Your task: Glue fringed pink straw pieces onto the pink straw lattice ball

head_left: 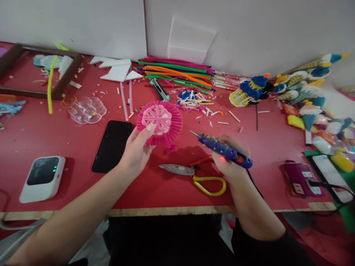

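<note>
My left hand point(140, 147) grips a round pink craft piece point(158, 120) by its lower left edge, thumb on its face. The piece has a ruffled, darker pink rim around a lighter centre crossed by pink strips. To the right, my right hand point(229, 157) is wrapped around a dark blue glue gun point(224, 149), its metal nozzle pointing left toward the pink piece, with a gap between them. A small red light glows on the gun. Below, between both hands, scissors point(209, 186) with yellow and red handles lie on the red table point(172, 201).
A black phone point(112, 146) and a white device point(43, 179) lie left. Behind are a clear flower-shaped tray point(87, 110), a cutter knife point(159, 89), pipe cleaners point(177, 72) and cut scraps point(194, 98). A purple power socket point(302, 179) with a cable sits right, below several crafted figures point(307, 114).
</note>
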The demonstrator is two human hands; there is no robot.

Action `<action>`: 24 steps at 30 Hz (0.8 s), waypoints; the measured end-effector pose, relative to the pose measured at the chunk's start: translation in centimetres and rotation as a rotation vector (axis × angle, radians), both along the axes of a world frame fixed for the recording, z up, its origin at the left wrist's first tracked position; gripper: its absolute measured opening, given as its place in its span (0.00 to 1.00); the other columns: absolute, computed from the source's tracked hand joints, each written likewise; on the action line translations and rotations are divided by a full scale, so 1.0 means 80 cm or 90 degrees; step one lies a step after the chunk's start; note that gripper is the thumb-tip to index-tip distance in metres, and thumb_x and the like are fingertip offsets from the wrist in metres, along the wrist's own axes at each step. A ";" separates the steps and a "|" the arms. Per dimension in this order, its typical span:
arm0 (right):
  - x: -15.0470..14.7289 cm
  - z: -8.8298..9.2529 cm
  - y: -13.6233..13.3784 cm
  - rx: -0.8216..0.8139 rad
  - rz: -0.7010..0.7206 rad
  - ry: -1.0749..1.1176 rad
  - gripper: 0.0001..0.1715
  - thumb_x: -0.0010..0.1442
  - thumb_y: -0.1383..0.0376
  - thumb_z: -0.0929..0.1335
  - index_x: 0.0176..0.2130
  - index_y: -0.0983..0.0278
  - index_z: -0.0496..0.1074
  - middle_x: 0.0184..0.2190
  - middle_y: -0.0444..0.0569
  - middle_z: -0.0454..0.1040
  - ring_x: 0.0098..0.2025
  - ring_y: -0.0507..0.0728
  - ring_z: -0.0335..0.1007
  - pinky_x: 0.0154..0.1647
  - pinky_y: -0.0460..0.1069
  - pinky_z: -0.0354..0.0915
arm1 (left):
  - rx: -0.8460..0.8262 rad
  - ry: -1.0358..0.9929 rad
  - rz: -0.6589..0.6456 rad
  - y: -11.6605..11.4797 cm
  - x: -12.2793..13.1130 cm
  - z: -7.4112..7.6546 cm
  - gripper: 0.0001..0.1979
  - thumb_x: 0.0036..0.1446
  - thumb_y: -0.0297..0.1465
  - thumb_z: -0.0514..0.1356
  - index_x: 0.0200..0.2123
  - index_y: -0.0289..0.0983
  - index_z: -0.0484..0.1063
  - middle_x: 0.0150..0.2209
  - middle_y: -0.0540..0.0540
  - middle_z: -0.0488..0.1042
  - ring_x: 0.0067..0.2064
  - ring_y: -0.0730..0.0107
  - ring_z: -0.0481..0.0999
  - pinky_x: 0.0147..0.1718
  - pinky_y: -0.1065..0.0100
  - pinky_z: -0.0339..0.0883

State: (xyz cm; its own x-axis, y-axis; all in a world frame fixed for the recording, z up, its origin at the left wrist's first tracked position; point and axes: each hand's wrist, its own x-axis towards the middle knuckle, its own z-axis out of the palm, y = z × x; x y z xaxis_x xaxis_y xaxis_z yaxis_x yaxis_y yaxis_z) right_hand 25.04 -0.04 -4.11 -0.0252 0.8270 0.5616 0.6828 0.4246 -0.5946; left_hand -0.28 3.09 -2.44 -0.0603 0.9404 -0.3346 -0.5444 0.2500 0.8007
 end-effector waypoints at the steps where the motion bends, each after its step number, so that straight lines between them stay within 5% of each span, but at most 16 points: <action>1: -0.001 0.003 -0.001 0.004 0.039 -0.002 0.07 0.52 0.66 0.71 0.35 0.58 0.74 0.27 0.46 0.78 0.27 0.58 0.74 0.28 0.52 0.69 | 0.002 0.006 0.004 0.000 0.000 0.001 0.24 0.38 0.44 0.78 0.38 0.40 0.79 0.41 0.46 0.83 0.49 0.55 0.82 0.43 0.64 0.77; 7: -0.010 0.013 0.003 0.071 0.189 0.003 0.07 0.53 0.66 0.69 0.36 0.58 0.73 0.29 0.46 0.77 0.31 0.58 0.74 0.33 0.54 0.70 | 0.020 0.029 -0.002 -0.003 0.002 0.006 0.26 0.35 0.42 0.79 0.39 0.40 0.80 0.39 0.48 0.84 0.44 0.58 0.84 0.47 0.60 0.77; 24: -0.014 0.011 -0.001 0.035 0.094 -0.030 0.08 0.49 0.69 0.68 0.31 0.57 0.68 0.25 0.43 0.73 0.25 0.56 0.72 0.26 0.51 0.67 | 0.064 0.069 -0.053 -0.005 0.009 0.005 0.21 0.42 0.39 0.76 0.40 0.39 0.81 0.42 0.43 0.84 0.50 0.51 0.83 0.54 0.53 0.75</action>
